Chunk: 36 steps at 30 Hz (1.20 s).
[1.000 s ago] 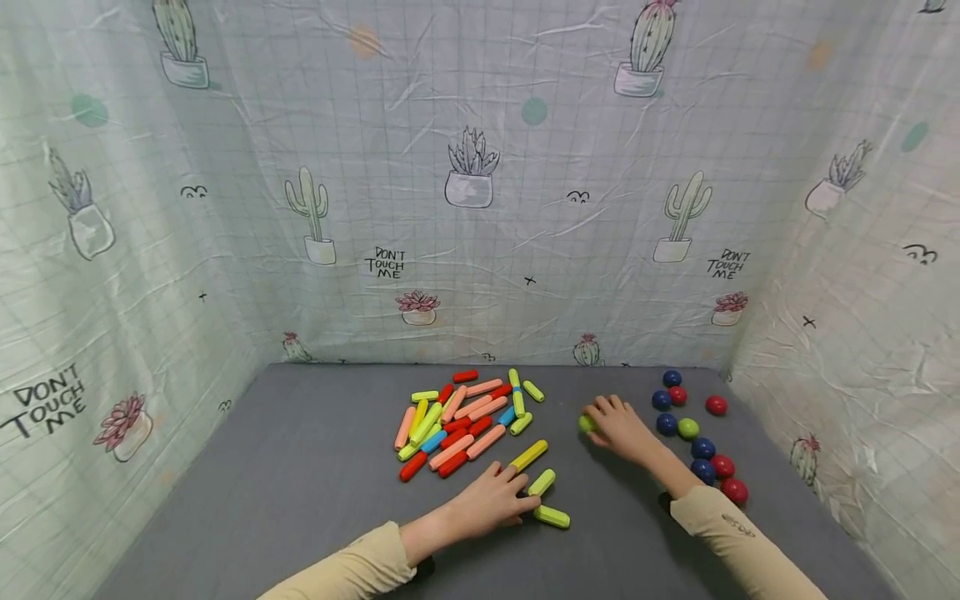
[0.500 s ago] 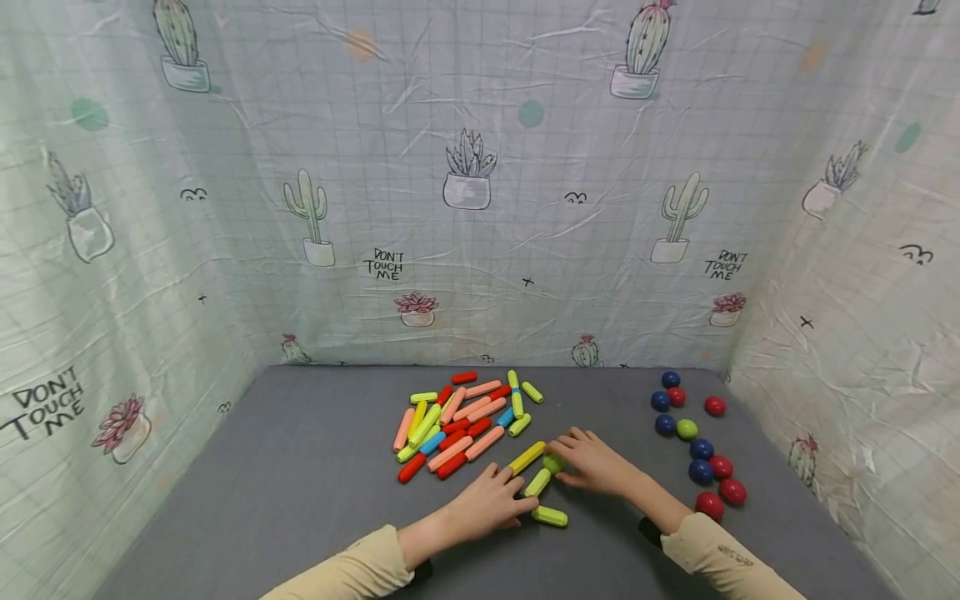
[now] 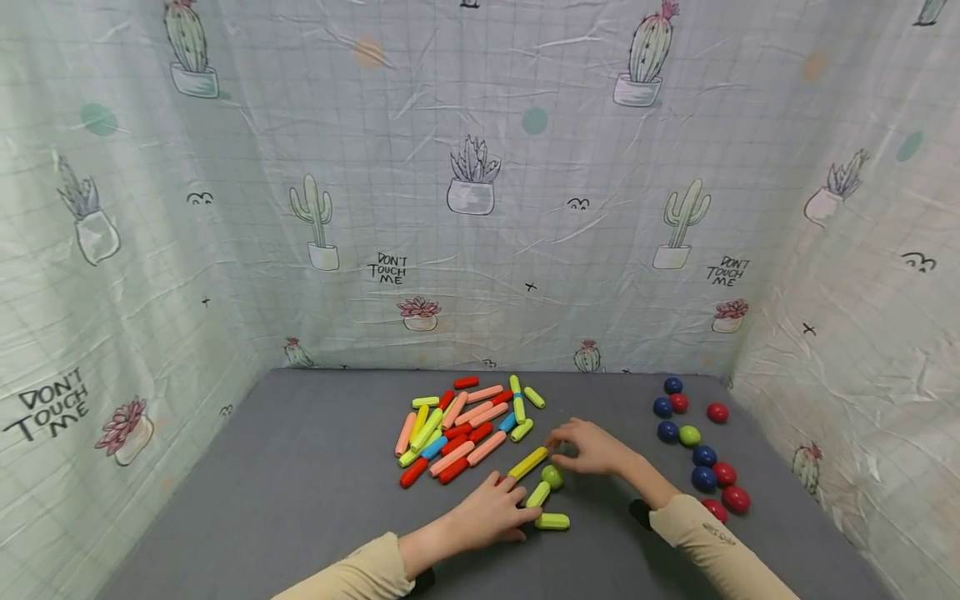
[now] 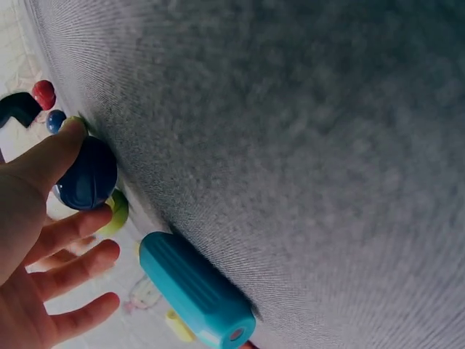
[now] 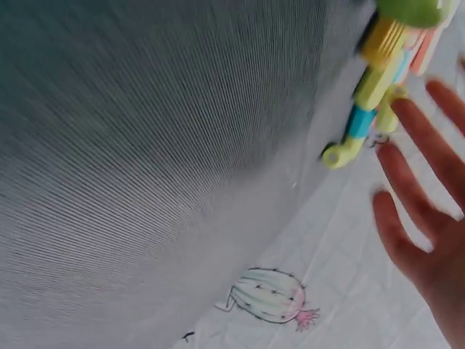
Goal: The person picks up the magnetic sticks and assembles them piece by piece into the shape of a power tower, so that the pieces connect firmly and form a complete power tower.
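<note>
My left hand (image 3: pixel 491 512) is low over the table's middle. In the left wrist view, its thumb and index finger stand on either side of a dark blue ball (image 4: pixel 89 174), pinching it; the hand hides this ball from the head camera. A teal stick (image 4: pixel 196 291) lies beside the fingers. Just right of that hand, two lime sticks (image 3: pixel 537 494) angle apart. At the far tip of one sits a lime ball (image 3: pixel 552 477), close to a yellow stick (image 3: pixel 528 463). My right hand (image 3: pixel 592 448) is just beyond this ball, fingers spread and holding nothing.
Behind the left hand lies a loose pile of red, pink, lime, yellow and blue sticks (image 3: pixel 453 429). Several blue and red balls (image 3: pixel 704 478), with one lime ball (image 3: pixel 689 436), are scattered at right. A patterned curtain (image 3: pixel 480 275) encloses the grey table (image 3: pixel 300 467).
My right hand has carried the lime ball leftward to the lime stick's tip, let go and drawn slightly back. The left hand has stayed nearly in place.
</note>
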Available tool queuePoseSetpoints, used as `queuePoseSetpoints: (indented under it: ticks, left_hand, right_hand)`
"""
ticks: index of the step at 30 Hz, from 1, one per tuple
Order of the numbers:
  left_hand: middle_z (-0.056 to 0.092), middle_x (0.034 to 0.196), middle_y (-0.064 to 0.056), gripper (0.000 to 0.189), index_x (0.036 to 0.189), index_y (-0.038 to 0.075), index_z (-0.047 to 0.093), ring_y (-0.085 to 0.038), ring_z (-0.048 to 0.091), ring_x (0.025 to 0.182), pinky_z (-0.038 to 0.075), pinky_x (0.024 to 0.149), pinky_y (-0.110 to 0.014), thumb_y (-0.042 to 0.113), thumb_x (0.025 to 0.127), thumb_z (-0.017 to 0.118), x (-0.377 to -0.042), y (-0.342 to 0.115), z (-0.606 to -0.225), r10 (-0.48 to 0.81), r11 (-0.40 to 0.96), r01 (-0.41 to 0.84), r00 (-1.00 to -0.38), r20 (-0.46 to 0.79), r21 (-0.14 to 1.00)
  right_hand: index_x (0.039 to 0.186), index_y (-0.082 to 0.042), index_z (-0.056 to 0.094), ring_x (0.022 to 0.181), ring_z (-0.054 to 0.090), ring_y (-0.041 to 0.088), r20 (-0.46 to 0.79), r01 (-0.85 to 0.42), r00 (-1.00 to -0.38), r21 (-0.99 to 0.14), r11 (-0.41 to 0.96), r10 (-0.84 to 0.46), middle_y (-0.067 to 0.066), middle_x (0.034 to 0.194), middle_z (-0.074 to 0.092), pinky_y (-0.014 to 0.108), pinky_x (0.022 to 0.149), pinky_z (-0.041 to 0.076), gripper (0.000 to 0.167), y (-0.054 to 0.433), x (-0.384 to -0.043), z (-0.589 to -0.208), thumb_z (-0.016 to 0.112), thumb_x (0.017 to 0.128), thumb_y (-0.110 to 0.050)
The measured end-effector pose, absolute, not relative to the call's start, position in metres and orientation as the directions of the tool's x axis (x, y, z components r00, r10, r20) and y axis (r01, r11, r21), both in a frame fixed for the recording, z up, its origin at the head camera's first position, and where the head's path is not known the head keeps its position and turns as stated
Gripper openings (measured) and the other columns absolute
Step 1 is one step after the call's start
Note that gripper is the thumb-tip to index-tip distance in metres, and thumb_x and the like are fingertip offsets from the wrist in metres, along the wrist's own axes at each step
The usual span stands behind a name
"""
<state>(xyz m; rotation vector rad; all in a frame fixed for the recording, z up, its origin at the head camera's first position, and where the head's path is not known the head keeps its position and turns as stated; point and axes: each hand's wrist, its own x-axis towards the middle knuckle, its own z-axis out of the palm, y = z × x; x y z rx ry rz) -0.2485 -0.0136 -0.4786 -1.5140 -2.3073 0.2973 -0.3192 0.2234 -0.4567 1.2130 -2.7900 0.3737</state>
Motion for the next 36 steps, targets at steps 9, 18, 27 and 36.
queuePoseSetpoints:
  ticks: [9, 18, 27, 36]
  left_hand:
    - [0.054, 0.096, 0.008, 0.04, 0.12, 0.028, 0.051, -0.007, 0.048, 0.083, 0.039, 0.071, -0.023, 0.045, 0.084, 0.055, -0.245, -0.012, -0.473, 0.944, 0.329, 0.891, -0.312, 0.106, -0.312]
    - [0.055, 0.101, 0.007, 0.039, 0.122, 0.028, 0.049, -0.008, 0.049, 0.089, 0.042, 0.075, -0.023, 0.036, 0.085, 0.058, -0.246, -0.014, -0.472, 0.949, 0.313, 0.906, -0.308, 0.067, -0.286]
    - [0.046, 0.121, 0.003, 0.038, 0.12, 0.03, 0.051, -0.012, 0.046, 0.097, 0.043, 0.078, -0.024, 0.038, 0.084, 0.059, -0.249, -0.014, -0.476, 0.952, 0.306, 0.905, -0.292, 0.091, -0.294]
    - [0.048, 0.122, 0.006, 0.037, 0.119, 0.031, 0.051, -0.012, 0.046, 0.096, 0.043, 0.077, -0.024, 0.039, 0.084, 0.058, -0.249, -0.015, -0.477, 0.948, 0.317, 0.905, -0.307, 0.079, -0.285]
  right_hand:
    - [0.106, -0.016, 0.063, 0.086, 0.049, 0.017, 0.34, -0.679, -0.636, 0.179, 0.712, -0.693, 0.001, 0.101, 0.061, 0.032, 0.068, 0.04, 0.025, 0.201, -0.365, -0.461, 0.063, 0.082, -0.012]
    - [0.121, -0.029, 0.054, 0.104, 0.048, 0.021, 0.202, -0.657, -0.592, 0.44, 0.612, -0.78, 0.003, 0.119, 0.054, 0.038, 0.078, 0.043, 0.039, 0.184, -0.39, -0.468, 0.055, 0.086, -0.011]
    - [0.107, -0.024, 0.062, 0.098, 0.049, 0.021, 0.316, -0.673, -0.514, 0.427, 0.603, -0.798, 0.004, 0.113, 0.057, 0.036, 0.076, 0.043, 0.028, 0.186, -0.388, -0.469, 0.066, 0.079, -0.02]
    - [0.089, -0.019, 0.063, 0.072, 0.041, 0.013, 0.383, -0.676, -0.546, 0.324, 0.661, -0.745, -0.005, 0.08, 0.06, 0.026, 0.061, 0.034, 0.021, 0.215, -0.34, -0.459, 0.072, 0.072, -0.026]
